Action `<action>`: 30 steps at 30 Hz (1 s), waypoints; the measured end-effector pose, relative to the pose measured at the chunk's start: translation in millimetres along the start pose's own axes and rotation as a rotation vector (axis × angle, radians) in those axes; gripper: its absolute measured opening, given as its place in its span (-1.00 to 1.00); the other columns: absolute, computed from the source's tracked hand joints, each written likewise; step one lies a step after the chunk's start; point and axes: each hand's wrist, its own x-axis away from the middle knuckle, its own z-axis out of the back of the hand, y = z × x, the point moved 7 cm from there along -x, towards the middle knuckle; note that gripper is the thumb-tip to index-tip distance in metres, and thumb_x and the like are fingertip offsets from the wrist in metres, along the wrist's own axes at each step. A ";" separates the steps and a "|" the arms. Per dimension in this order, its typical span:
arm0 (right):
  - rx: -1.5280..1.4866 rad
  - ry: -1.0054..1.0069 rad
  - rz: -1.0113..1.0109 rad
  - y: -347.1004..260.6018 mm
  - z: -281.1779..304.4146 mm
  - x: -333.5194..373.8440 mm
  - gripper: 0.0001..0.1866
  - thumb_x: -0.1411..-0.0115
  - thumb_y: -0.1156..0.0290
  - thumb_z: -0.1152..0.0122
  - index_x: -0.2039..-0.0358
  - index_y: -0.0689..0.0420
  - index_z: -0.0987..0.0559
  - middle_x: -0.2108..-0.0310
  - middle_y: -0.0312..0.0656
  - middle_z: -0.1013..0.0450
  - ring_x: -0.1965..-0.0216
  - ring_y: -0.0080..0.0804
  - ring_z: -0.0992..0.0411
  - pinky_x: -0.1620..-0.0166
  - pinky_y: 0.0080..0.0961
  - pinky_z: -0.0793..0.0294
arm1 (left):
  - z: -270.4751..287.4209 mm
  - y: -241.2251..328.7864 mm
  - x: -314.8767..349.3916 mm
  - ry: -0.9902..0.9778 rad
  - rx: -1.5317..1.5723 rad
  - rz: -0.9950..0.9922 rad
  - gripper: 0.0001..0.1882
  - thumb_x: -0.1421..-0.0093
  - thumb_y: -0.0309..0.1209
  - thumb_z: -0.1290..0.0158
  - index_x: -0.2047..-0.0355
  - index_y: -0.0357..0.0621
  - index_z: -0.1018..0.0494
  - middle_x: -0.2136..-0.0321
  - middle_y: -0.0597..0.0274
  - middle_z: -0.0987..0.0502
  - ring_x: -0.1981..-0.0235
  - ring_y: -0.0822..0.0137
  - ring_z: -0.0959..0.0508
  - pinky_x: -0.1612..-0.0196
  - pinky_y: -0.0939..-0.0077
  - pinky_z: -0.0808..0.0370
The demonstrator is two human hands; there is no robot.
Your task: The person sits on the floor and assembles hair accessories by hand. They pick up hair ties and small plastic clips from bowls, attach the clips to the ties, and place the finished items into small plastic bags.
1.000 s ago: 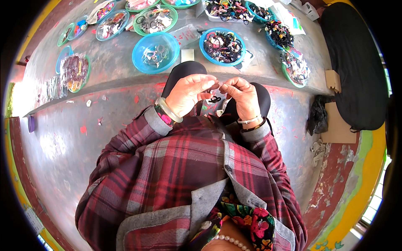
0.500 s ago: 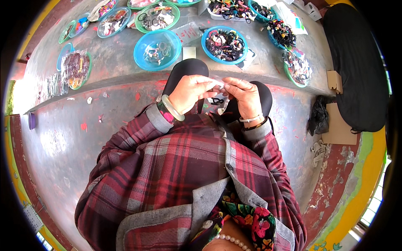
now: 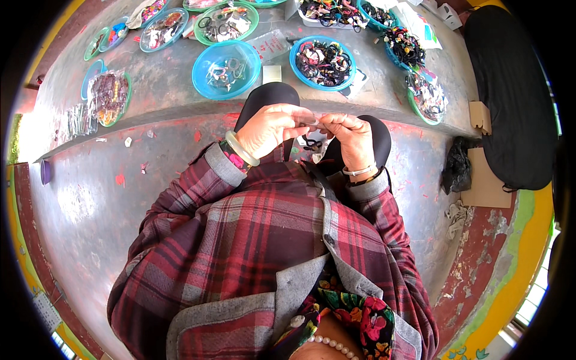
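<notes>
Red, black and grey plaid ran across the jacket (image 3: 252,228), plain grey at the cuffs (image 3: 224,166), and what a shirt (image 3: 371,313): pink and orange flowers, green leaves, all on black! The beads (image 3: 336,346) gleamed creamy white, the bangle (image 3: 241,150) on the left milky white; between left hand (image 3: 271,130) and right hand (image 3: 353,141), the small piece (image 3: 315,124) looked whitish. Farther out, bright blue for left bowl (image 3: 205,83) and right bowl (image 3: 324,88), the latter's hair ties (image 3: 323,62) black, dotted pink and white. Far right, solid black: the long bag (image 3: 509,99).

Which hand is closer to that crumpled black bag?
Right: the right hand is left of the crumpled black bag, apart from it; the left hand is farther left, beyond the right one.
</notes>
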 end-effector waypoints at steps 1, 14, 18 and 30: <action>0.008 0.011 0.005 0.3 0.6 0.1 -0.90 -0.07 0.55 -0.13 0.43 0.19 -0.61 0.48 -0.24 -0.52 0.45 -0.57 -0.43 0.40 -0.67 -0.34 | 0.5 0.2 -0.4 0.000 0.007 0.001 -0.71 -0.20 -0.46 0.11 0.12 -0.38 -0.36 0.13 0.06 -0.45 0.07 0.29 -0.44 -0.01 0.48 -0.37; -0.034 -0.016 0.017 -4.2 1.2 -2.5 -0.74 -0.11 0.59 -0.03 0.15 0.24 -0.51 0.36 -0.24 -0.49 0.34 -0.59 -0.41 0.29 -0.68 -0.38 | 13.0 -3.0 2.2 0.302 -0.206 -0.069 -0.76 -0.17 -0.44 0.00 0.24 -0.42 -0.44 0.33 0.11 -0.51 0.30 0.35 -0.53 0.20 0.58 -0.49; -0.113 -0.001 -0.081 -3.3 0.2 -2.8 -0.67 -0.14 0.50 -0.05 0.05 0.24 -0.42 0.29 -0.25 -0.47 0.25 -0.56 -0.40 0.20 -0.68 -0.35 | 9.1 4.4 2.3 0.301 -0.315 -0.155 -0.76 -0.17 -0.44 0.00 0.26 -0.42 -0.45 0.33 0.09 -0.52 0.32 0.37 -0.53 0.25 0.59 -0.50; -0.055 0.006 0.002 9.1 -9.1 -2.8 -0.96 -0.01 0.61 -0.20 0.48 0.21 -0.55 0.47 -0.29 -0.49 0.40 -0.60 -0.41 0.26 -0.67 -0.39 | -7.2 5.5 3.8 0.259 -0.617 -0.252 -0.79 -0.20 -0.45 0.05 0.25 -0.37 -0.44 0.33 0.13 -0.52 0.29 0.37 -0.53 0.26 0.57 -0.54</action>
